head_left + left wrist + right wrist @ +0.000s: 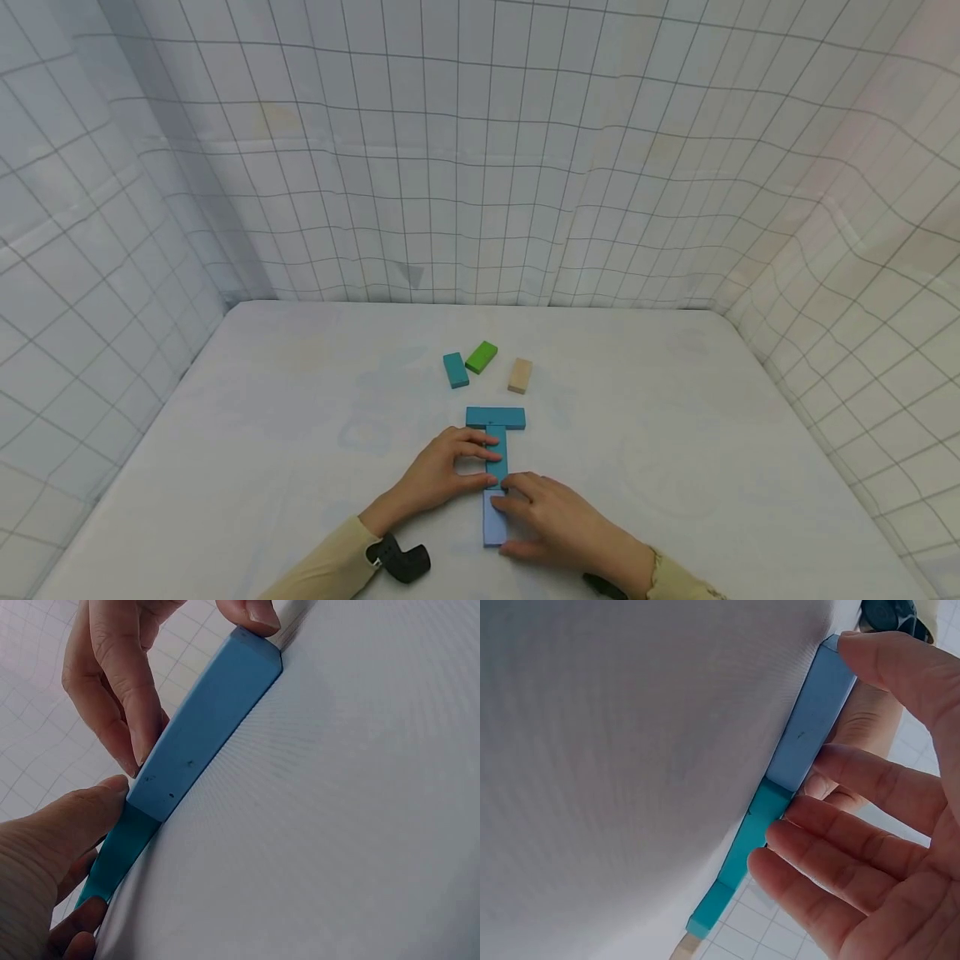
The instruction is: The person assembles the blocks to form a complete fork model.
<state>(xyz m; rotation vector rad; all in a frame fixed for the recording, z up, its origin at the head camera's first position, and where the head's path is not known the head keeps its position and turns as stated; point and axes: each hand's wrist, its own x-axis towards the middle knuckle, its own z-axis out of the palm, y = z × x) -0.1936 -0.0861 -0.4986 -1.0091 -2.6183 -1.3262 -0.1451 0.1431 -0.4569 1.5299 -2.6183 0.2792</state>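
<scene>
A light blue rectangular block [494, 527] lies flat, end to end with a teal block [497, 457]. Across the far end of that one lies another teal block [496, 417], so the three form a T. My right hand [551, 521] holds the light blue block, thumb at its near end and index finger close to the joint. From the left, my left hand [442, 471] holds the middle teal block between its thumb, beside the joint, and its fingers farther along. Both hands almost meet at the joint, seen close up in the left wrist view with the light blue block [206, 724].
Beyond the T lie a small teal block [456, 370], a green block [482, 357] and a tan block [520, 376]. The white table [300, 400] is bordered by hanging white grid-patterned cloth [465, 167] at the back and both sides.
</scene>
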